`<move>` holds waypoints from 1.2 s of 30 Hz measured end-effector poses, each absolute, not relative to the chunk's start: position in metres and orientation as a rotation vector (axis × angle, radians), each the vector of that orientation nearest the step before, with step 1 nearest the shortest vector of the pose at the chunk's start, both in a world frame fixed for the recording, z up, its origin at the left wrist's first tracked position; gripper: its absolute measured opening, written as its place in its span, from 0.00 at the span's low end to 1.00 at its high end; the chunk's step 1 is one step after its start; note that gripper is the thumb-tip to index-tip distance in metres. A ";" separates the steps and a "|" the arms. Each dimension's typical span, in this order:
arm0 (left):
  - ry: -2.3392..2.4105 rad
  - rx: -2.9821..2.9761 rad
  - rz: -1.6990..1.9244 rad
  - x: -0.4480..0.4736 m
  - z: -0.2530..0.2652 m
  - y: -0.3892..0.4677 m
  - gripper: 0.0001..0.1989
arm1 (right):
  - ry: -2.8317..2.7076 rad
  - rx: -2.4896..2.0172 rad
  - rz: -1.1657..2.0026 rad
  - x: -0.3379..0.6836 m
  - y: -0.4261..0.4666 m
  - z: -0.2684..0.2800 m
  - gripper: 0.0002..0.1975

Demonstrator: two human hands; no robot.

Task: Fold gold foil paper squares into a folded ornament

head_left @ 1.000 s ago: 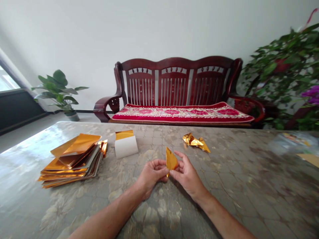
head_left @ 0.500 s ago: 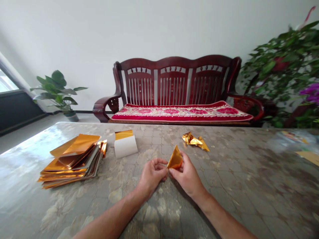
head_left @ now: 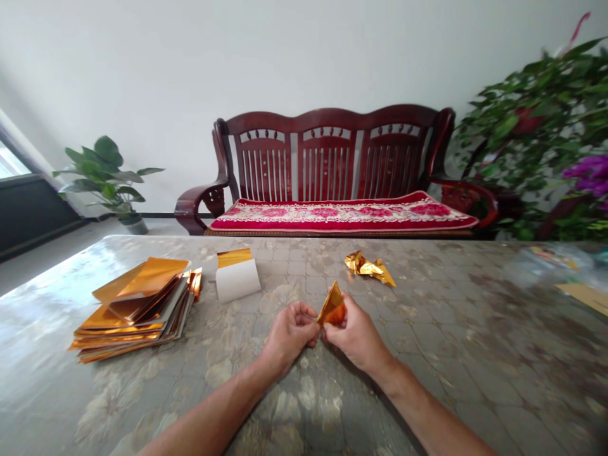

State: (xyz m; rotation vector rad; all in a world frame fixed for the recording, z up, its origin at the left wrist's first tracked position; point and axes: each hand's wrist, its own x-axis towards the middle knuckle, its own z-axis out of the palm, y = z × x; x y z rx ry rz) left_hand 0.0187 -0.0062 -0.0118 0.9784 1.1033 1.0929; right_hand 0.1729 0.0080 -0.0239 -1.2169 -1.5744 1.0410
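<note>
A piece of gold foil paper (head_left: 334, 305), folded to a point at the top, stands upright between my hands above the table. My right hand (head_left: 354, 329) grips its right side, thumb in front and fingers behind. The fingers of my left hand (head_left: 295, 328) are pinched at its lower left corner. Beyond my hands lies a crumpled, folded gold foil piece (head_left: 368, 267). To the left are a curled sheet with a white back (head_left: 238, 280) and gold edge, and a loose stack of gold foil sheets (head_left: 137, 310).
The patterned table (head_left: 427, 354) spans the foreground. A clear plastic bag (head_left: 548, 263) and a tan card (head_left: 586, 296) lie at its right. Behind it stands a dark red wooden bench (head_left: 327, 158) with a red floral cover (head_left: 342, 216). Potted plants (head_left: 107, 168) flank the bench.
The view has shifted slightly. Both hands stay on the folded gold foil paper, which leans and sits almost as before.
</note>
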 end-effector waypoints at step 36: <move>1.163 1.790 0.853 -0.013 -0.015 0.008 0.04 | -1.388 -1.090 1.131 0.208 0.030 -0.018 0.21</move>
